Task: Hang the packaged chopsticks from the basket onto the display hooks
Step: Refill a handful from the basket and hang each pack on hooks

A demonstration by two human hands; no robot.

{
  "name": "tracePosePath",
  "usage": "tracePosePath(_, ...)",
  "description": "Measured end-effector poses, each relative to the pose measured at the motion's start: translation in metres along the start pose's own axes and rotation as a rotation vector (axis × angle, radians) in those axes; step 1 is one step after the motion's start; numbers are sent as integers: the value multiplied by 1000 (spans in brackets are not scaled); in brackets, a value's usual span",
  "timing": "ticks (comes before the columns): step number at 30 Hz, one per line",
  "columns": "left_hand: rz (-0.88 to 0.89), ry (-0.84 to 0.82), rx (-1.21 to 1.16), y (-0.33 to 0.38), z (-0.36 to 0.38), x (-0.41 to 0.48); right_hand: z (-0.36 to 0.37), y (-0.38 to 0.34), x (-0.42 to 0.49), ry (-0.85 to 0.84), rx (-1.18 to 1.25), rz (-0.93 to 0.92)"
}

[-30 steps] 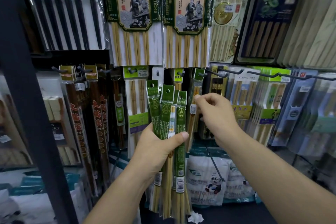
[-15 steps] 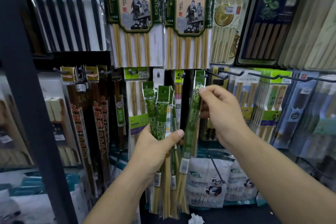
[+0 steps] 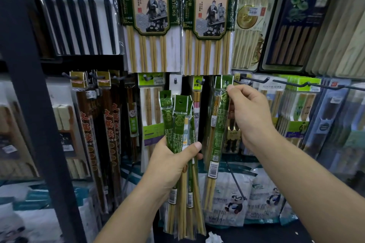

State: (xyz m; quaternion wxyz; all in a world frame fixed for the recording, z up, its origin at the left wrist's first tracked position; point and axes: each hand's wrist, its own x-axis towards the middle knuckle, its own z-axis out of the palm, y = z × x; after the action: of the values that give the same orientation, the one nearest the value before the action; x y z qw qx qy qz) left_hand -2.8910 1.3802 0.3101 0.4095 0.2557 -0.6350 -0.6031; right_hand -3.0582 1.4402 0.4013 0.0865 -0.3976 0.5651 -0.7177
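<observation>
The job is looking partly done, with a good deal left: the left hand (image 3: 171, 162) is gripping a bundle of green-sleeved chopstick packs (image 3: 178, 124) around its middle, thumb crossing the front, and several packs are fanning out of that grip, all waiting to be hung. The right hand (image 3: 252, 118) is pinching the top of a single pack (image 3: 218, 136) between thumb and fingers, holding it upright with its punched header sitting just beside the display hook (image 3: 256, 81); whether the hole is already riding on a hook is too hard to tell. Another green header seems to be hanging close behind it, which suggests some packs are already up. The single pack is hanging to the right of the bundle, near it but apart. The basket is not showing in this view.
</observation>
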Motion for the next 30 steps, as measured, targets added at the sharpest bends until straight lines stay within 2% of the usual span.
tracePosePath(14,-27,15,20,0,1,-1,0,8,6,42,-22,-1)
tracePosePath(30,-39,-36,20,4,-3,-2,9,39,27,140,-281,-80)
